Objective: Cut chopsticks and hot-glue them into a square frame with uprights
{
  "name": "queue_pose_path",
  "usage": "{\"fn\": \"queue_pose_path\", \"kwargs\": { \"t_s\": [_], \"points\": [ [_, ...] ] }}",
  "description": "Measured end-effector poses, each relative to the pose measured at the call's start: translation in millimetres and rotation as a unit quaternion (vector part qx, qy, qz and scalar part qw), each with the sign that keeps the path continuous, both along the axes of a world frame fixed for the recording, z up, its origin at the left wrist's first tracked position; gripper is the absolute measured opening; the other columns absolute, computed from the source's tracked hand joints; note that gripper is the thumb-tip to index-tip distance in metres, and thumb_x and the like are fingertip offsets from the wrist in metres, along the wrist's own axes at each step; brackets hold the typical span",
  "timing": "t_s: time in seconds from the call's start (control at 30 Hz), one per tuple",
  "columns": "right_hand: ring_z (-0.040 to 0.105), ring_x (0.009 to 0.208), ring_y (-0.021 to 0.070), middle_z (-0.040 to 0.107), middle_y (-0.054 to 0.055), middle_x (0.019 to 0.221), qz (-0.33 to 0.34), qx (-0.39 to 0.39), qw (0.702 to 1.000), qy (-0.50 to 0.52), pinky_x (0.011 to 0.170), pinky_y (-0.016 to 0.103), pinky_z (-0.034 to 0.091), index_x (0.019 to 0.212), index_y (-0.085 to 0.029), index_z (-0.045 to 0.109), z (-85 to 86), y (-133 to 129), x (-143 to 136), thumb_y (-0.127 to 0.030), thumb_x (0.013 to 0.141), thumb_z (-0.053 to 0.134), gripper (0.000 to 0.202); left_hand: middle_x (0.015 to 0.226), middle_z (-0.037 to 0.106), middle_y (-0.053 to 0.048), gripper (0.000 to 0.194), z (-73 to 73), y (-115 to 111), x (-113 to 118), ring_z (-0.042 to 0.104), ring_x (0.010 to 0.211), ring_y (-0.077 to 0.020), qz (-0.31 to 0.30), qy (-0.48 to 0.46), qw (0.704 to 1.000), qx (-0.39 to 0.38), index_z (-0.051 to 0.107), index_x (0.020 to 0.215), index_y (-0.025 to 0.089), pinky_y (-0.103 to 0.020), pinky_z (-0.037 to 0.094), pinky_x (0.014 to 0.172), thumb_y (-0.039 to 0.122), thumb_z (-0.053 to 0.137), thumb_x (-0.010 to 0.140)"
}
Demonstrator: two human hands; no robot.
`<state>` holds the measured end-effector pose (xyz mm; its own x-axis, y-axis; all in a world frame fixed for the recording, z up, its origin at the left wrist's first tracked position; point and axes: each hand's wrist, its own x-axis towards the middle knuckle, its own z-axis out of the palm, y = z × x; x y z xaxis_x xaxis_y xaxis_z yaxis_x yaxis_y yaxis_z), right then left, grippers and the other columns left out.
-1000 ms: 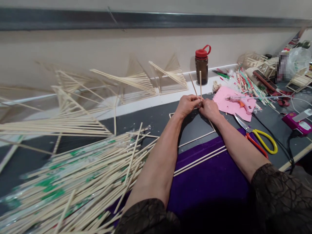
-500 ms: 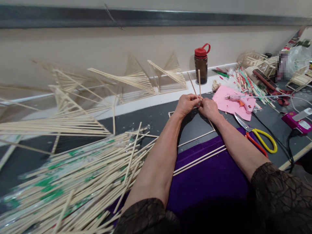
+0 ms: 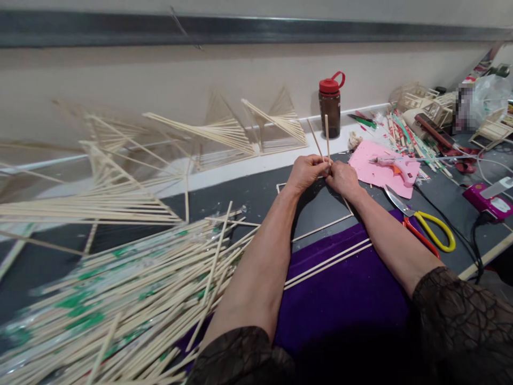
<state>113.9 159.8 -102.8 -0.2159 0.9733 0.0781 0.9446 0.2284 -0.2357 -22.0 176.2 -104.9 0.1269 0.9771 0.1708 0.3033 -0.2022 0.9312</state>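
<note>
My left hand (image 3: pixel 308 174) is closed, with its fingertips pinched round the foot of upright wooden sticks (image 3: pixel 327 136). Against it, my right hand (image 3: pixel 343 178) is closed too, its fingers at the same joint. Two sticks rise from between the fingertips and lean apart. Below the hands a thin stick frame (image 3: pixel 324 227) lies flat on the dark table (image 3: pixel 260 187); the hands hide its far corner. Two loose sticks (image 3: pixel 328 263) lie across the purple cloth (image 3: pixel 340 305) between my forearms.
Many sticks in plastic wrappers (image 3: pixel 140 289) cover the left. Twisted stick models (image 3: pixel 208 131) stand by the wall, near a brown bottle (image 3: pixel 329 109). On the right are a glue gun (image 3: pixel 396 167) on pink paper (image 3: pixel 363 155), scissors (image 3: pixel 404 209) and a purple power box (image 3: pixel 487 203).
</note>
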Motion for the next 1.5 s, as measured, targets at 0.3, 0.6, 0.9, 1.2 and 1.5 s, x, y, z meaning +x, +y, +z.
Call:
{"fn": "queue_pose_path", "kwargs": {
  "t_s": [0.3,0.6,0.9,1.2,1.5],
  "points": [
    [0.068,0.112,0.0304,0.071,0.016,0.122,0.001,0.005,1.0,0.003,0.092,0.036,0.052,0.122,-0.013,0.07,-1.5,0.9,-0.2,-0.034,0.099,0.045,0.039,0.082,0.075,-0.006,0.031,2.6,-2.1,1.6,0.063,0.068,-0.0174,0.007,-0.011,1.0,-0.011,0.077,0.08,0.014,-0.025,0.045,0.057,0.041,0.069,0.066],
    [0.068,0.112,0.0309,0.071,0.017,0.121,0.001,0.004,1.0,0.006,0.092,0.036,0.052,0.122,-0.013,0.07,-0.3,-0.3,-0.4,-0.033,0.098,0.046,0.039,0.082,0.074,-0.006,0.031,4.9,-2.8,2.1,0.063,0.066,-0.0166,0.003,-0.02,1.0,-0.015,0.076,0.079,0.014,-0.025,0.045,0.056,0.04,0.07,0.065],
    [0.068,0.113,0.0295,0.071,0.016,0.122,0.003,0.0,1.0,0.002,0.093,0.034,0.051,0.123,-0.014,0.069,-0.5,0.6,0.2,-0.028,0.097,0.047,0.037,0.076,0.072,-0.004,0.028,1.5,-0.4,1.7,0.061,0.064,-0.0157,-0.007,-0.041,0.999,0.0,0.075,0.075,0.014,-0.027,0.048,0.064,0.04,0.072,0.064],
    [0.067,0.114,0.0296,0.07,0.016,0.124,0.004,-0.004,1.0,-0.002,0.093,0.034,0.051,0.125,-0.013,0.068,2.6,-1.0,0.0,-0.036,0.101,0.043,0.042,0.075,0.072,-0.003,0.027,-0.4,1.0,1.2,0.061,0.063,-0.015,-0.008,-0.051,0.999,0.0,0.075,0.073,0.015,-0.027,0.048,0.068,0.039,0.073,0.064],
    [0.068,0.113,0.0291,0.07,0.017,0.123,0.006,-0.001,1.0,0.003,0.094,0.034,0.051,0.125,-0.013,0.069,0.4,1.0,0.3,-0.037,0.101,0.043,0.042,0.076,0.073,-0.005,0.028,1.9,-1.2,0.8,0.063,0.066,-0.0172,-0.002,-0.038,0.999,-0.011,0.075,0.076,0.015,-0.026,0.047,0.06,0.04,0.072,0.064]
  ]
}}
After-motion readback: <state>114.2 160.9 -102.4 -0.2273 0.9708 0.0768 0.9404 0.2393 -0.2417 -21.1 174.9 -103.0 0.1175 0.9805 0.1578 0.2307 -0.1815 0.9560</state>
